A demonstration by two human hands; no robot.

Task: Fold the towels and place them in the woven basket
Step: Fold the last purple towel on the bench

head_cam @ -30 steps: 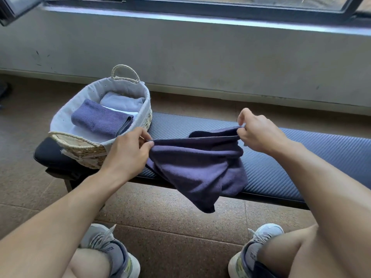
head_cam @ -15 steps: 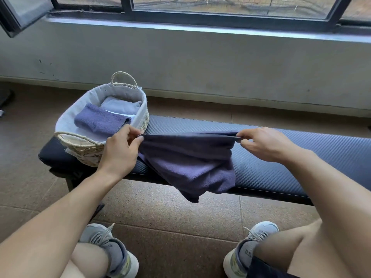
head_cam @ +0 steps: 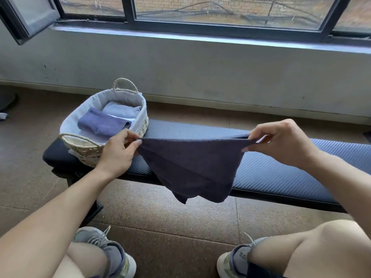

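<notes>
Two hands are holding one dark purple towel point(head_cam: 192, 167) stretched in the air above the padded bench point(head_cam: 281, 169). Its top edge is running taut and nearly level between them, while the rest is hanging down in loose folds over the bench's near edge, the lowest corner dangling in front of the bench and above the floor point(head_cam: 160, 217).

At the towel's left corner, the left hand point(head_cam: 118, 151) is pinching the cloth between thumb and fingertips. At the towel's right corner, the right hand point(head_cam: 281, 143) is pinching it the same way, thumb below and fingers curled over the edge.

Just beyond the left hand, the woven basket point(head_cam: 88, 149) is sitting on the bench's left end, touching the padding. Its white lining is showing along the rim, and a rope handle is standing up at each end. Inside it, a folded blue-purple towel point(head_cam: 102, 123) is lying toward the near side, with a folded pale blue towel point(head_cam: 122, 111) lying behind it, toward the wall point(head_cam: 200, 73).

Behind the bench, the wall is rising to a dark-framed window point(head_cam: 220, 19), one pane swung open at the far left. On the near side of the bench, the person's two knees and two grey sneakers point(head_cam: 108, 255) are showing on the brown floor.
</notes>
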